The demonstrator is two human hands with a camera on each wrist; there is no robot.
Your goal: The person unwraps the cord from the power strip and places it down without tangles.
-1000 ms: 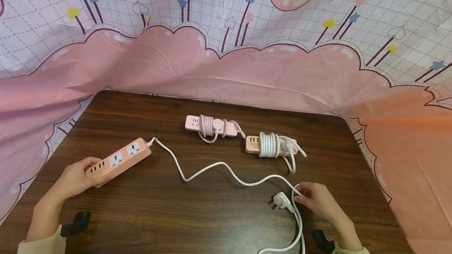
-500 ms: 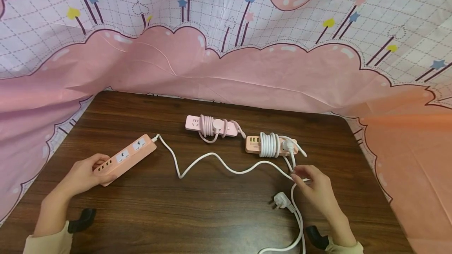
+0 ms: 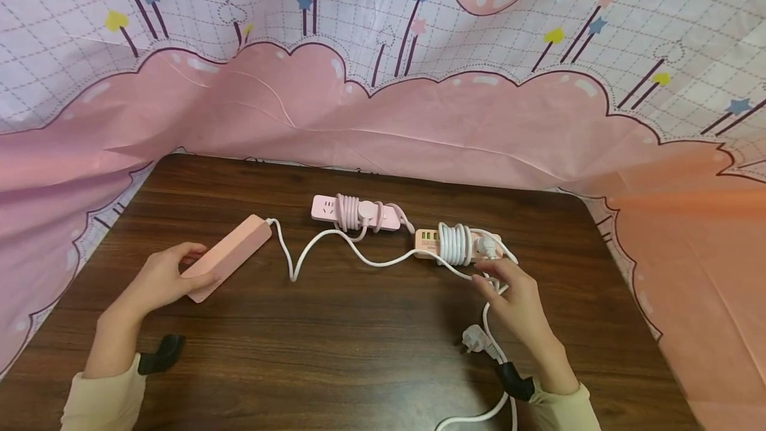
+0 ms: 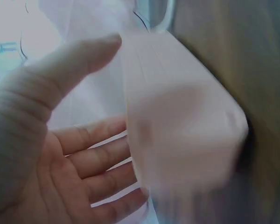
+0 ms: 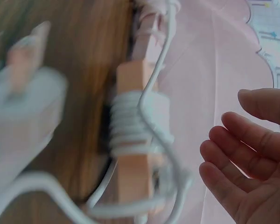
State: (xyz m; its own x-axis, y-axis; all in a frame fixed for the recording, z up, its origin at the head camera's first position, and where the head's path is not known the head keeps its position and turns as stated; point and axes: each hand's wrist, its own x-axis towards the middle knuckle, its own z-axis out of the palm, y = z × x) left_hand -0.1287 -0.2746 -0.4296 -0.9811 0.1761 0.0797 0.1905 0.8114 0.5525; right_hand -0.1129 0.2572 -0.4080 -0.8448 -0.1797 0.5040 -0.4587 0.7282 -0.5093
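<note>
My left hand (image 3: 164,278) grips the near end of a peach power strip (image 3: 230,255), thumb on one side and fingers on the other. Its plain face shows in the head view; the sockets are turned out of sight. In the left wrist view the strip (image 4: 182,112) looks blurred beside the thumb. A white cord (image 3: 383,263) runs from its far end across to the right. My right hand (image 3: 517,301) hovers beside that cord with thumb and fingers parted. In the right wrist view, nothing lies between the fingers (image 5: 224,182). The cord's white plug (image 3: 475,338) is below this hand.
A second peach power strip (image 3: 427,245), wrapped in its white cord, lies just beyond my right hand. Left of it is a pink power strip (image 3: 325,207) with its pink cord coiled round it. Patterned curtain cloth (image 3: 383,125) hangs behind the dark wooden table (image 3: 335,364).
My left hand has moved right and away from me, turning the strip so its sockets no longer show. The right hand has moved up-left and let go of the cord, which has shifted farther back.
</note>
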